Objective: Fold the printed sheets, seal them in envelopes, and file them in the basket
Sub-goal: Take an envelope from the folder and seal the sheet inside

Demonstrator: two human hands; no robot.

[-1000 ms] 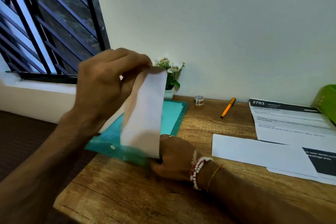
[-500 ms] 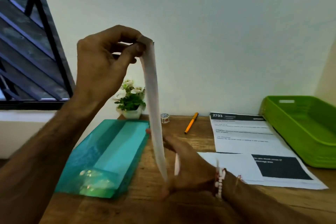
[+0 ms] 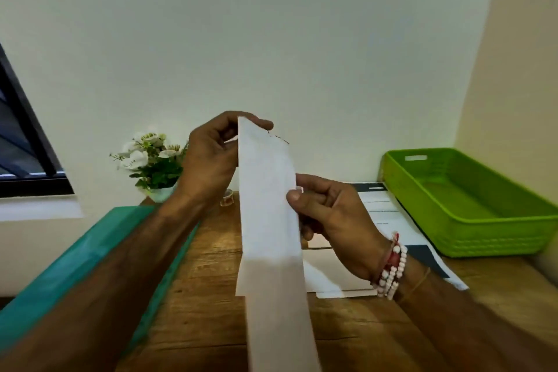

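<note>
Envelope (image 3: 268,220), or what looks like one: a long white paper piece held upright in the middle of the frame, its lower end running off the bottom edge, clear of the worktop (image 3: 205,311). It should handle as very light, thin and limp. It will bow under its own length, crease if squeezed mid-span, and slip little against dry skin. A stepped edge low on its left side may be a flap, though I cannot tell for sure.

The right hand (image 3: 335,220), with beaded bracelets (image 3: 391,266) at the wrist, pinches the right long edge about halfway up, thumb in front and fingers (image 3: 314,183) curled behind. Higher, the left hand (image 3: 211,166) pinches the top left corner, its fingers clamped together on the paper. Two holds well apart look right for something this floppy; edges and corners are the places to take it, not the flat middle.

Low on the left a teal folder (image 3: 90,257) lies along the worktop's left side under the left forearm, so room there is tight. Bare wood shows between folder and envelope. Right of centre, printed sheets (image 3: 380,208) lie flat behind the right hand, one reaching close to the front of the basket (image 3: 483,238). That green basket sits at the right, its raised rim an edge to lift over. Further back a small tape roll (image 3: 226,199) and a potted plant (image 3: 151,160) stand near the wall, with a window (image 3: 27,160) at the left edge of the frame.
</note>
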